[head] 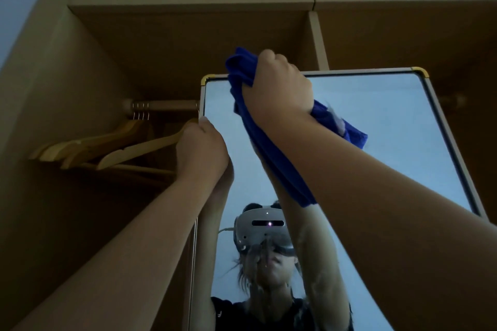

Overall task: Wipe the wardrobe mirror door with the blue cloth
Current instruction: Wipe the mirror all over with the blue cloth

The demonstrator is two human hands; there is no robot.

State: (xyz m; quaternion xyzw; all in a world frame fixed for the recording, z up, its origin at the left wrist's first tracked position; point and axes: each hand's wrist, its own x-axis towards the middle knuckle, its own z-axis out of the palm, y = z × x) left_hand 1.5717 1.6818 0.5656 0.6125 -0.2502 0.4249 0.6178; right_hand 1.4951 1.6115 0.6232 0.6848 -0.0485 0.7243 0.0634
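- The right hand [279, 88] is raised high with its fingers curled tight round a bunched blue cloth [258, 126], fist against the top part of the mirror door [390, 126].
- The cloth bulges out above the fist at the mirror's top edge, sticks out again to the right below the wrist, and hangs in a long fold down along the forearm, lying against the glass.
- The left hand [201, 150] grips the mirror door's left edge, fingers wrapped round the frame, a little lower than the right hand.
- The mirror door has a pale metal frame with gold-coloured corner pieces at the top; the glass reflects both arms and a person wearing a head-mounted camera rig.
- Left of the mirror, inside the open wardrobe [80, 88], a rail [164, 105] carries several wooden hangers [107, 150]; the nearest hanger reaches right up to the left hand.
- Above the rail the wardrobe's light wooden top panel and upper cupboard fronts fill the view; the whole scene is dim.
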